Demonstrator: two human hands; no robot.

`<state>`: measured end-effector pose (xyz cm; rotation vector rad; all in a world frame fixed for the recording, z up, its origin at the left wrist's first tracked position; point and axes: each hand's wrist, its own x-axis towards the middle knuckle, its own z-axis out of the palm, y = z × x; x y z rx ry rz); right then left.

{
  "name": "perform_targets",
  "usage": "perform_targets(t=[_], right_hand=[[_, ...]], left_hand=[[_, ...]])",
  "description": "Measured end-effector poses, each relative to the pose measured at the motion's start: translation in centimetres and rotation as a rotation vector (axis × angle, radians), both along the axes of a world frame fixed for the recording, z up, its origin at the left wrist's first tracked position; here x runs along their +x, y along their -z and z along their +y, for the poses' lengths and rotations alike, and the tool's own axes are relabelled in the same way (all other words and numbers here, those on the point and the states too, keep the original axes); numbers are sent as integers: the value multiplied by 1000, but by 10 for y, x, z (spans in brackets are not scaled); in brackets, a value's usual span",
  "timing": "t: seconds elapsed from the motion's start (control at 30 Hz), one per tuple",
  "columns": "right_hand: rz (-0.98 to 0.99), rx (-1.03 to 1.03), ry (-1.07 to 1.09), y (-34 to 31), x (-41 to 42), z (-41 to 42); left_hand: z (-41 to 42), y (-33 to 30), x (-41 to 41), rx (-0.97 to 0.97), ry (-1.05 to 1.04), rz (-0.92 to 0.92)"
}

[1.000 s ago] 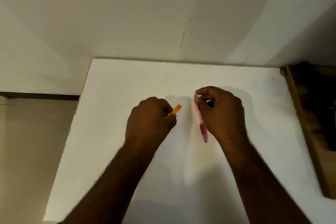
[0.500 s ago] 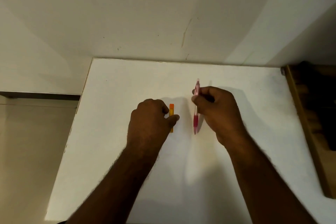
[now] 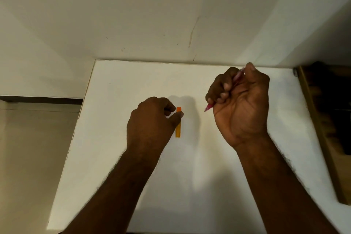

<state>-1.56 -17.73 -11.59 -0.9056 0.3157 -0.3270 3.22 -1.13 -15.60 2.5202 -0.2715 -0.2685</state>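
Left hand (image 3: 152, 119): knuckles up, fingers curled in; the thumb tip lay across the orange piece (image 3: 178, 130), with the forefinger just clear of its far end, so there was no pinch.
Orange piece: flat on the white table (image 3: 133, 81) near the middle, its long side pointing away from the person.
Right hand (image 3: 241, 104): raised with the palm turned toward the camera, fingers wrapped tightly round the pink pen (image 3: 209, 107).
Pink pen: slanted in the fist, its tip poking out below the fingers toward the left, its other end under the thumb; well apart from the orange piece.
Surroundings: a pale wall (image 3: 152, 24) behind the table and a wooden frame (image 3: 313, 119) along its right edge.
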Motion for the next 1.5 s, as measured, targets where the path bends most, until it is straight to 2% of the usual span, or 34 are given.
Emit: perform_targets(t=[0.8,0.97,1.3,1.5], right_hand=[[29,-3,-16,1,2,6],[12,13,-6,0,1,6],[10,48,11,0,0,4],[18,25,20,0,1,4]], left_hand=[[-4,-3,-4,-126,50,-51],[-8,-7,-2,-316,39,11],[-8,-13,4,-698,-144,243],[-7,-15,7,-826,-185,358]])
